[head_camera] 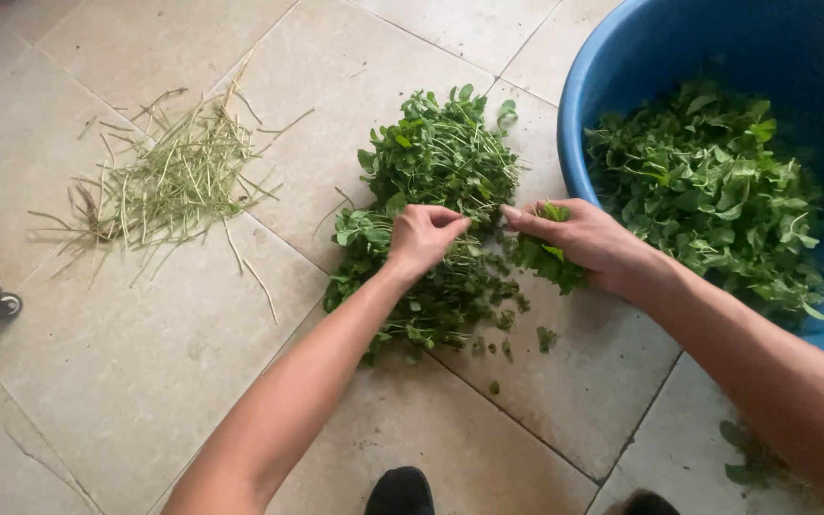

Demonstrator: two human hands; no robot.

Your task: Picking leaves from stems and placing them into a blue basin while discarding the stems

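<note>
Head view: left hand (423,238) at frame centre, fingers curled down into the heap of leafy green stalks (431,210) lying on the tiled floor (145,381), pinching some of them. Right hand (579,238) just to its right, closed around a small bunch of picked leaves (550,259), thumb and forefinger pointing toward the left hand. Blue tub (603,67) in the upper right, touching distance from the right wrist, partly filled with loose green leaves (708,191). Pile of bare pale stems (169,176) at upper left, well apart from the heap. A few leaf scraps (545,337) on the tiles below the hands.
</note>
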